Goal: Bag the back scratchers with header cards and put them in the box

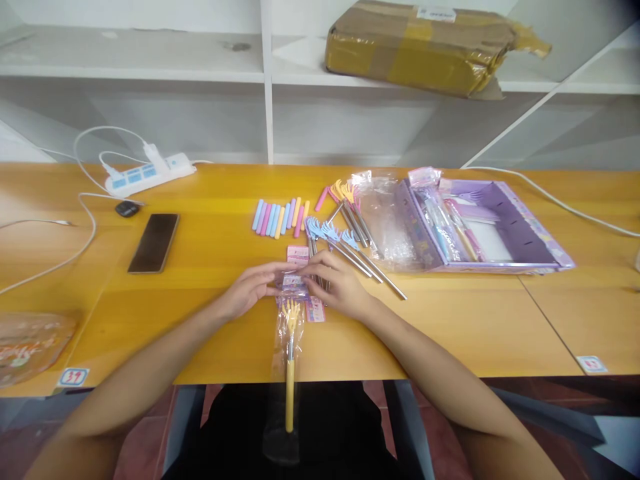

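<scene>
My left hand (253,288) and my right hand (337,283) pinch the two sides of a clear plastic bag (280,347) at its top, by a purple printed card (294,283). Inside the bag lies a yellow back scratcher (290,373), claw end toward my hands, its handle hanging past the table edge over my lap. Pink printed cards (298,253) lie under and beside my fingers. Just beyond my right hand, several blue-clawed back scratchers (330,231) with metal rods are spread out. My fingertips partly hide the top of the bag.
Pastel handle tubes (274,219) lie in a row, near yellow and pink claws (343,192). Clear bags (390,227) lie beside a purple display box (520,227) holding packed scratchers. At left are a phone (153,243) and power strip (150,175); a taped carton (415,47) sits on the shelf.
</scene>
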The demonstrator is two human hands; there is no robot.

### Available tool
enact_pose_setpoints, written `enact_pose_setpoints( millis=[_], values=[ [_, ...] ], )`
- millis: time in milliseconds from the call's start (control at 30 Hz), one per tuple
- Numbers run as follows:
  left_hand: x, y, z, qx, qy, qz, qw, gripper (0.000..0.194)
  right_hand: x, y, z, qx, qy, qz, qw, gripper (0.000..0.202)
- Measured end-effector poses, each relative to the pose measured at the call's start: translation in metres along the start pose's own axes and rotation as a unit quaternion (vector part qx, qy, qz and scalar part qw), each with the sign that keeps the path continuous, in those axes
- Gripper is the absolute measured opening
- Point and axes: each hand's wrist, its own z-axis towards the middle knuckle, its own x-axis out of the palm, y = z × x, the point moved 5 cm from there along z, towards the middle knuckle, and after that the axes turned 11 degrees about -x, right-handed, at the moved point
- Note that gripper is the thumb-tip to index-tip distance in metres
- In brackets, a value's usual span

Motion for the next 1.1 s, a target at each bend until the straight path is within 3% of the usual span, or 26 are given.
enact_pose_setpoints(
  millis=[333,567,767,867,933,1000,1100],
  values=[
    [0.0,-0.001,0.0,0.02,0.0,-0.007,1.0,0.045,0.0,0.006,-0.002,0.004,0.003,0.018,1.0,0.027],
    [0.001,-0.003,-0.001,0.024,-0.003,-0.014,1.0,0.044,0.001,0.003,-0.001,0.043,0.015,0.054,0.998,0.031],
    [0.0,-0.003,-0.001,0.019,-0.011,0.005,1.0,0.036,0.001,-0.001,0.0,0.067,-0.014,0.092,0.993,0.028],
    [-0.002,-0.002,-0.001,0.035,-0.038,0.03,0.998,0.039,0.001,-0.003,0.001,0.081,-0.022,0.096,0.992,0.028],
    [-0.005,0.001,-0.001,0.04,-0.072,0.066,0.994,0.052,0.0,-0.002,0.001,0.083,-0.025,0.092,0.992,0.028],
    [-0.008,0.007,0.001,0.019,-0.097,0.107,0.989,0.061,-0.001,-0.001,0.002,0.077,-0.028,0.085,0.993,0.028],
    [-0.012,0.016,0.003,-0.019,-0.121,0.152,0.981,0.056,-0.002,0.003,0.002,0.059,-0.03,0.077,0.995,0.029]
  ],
)
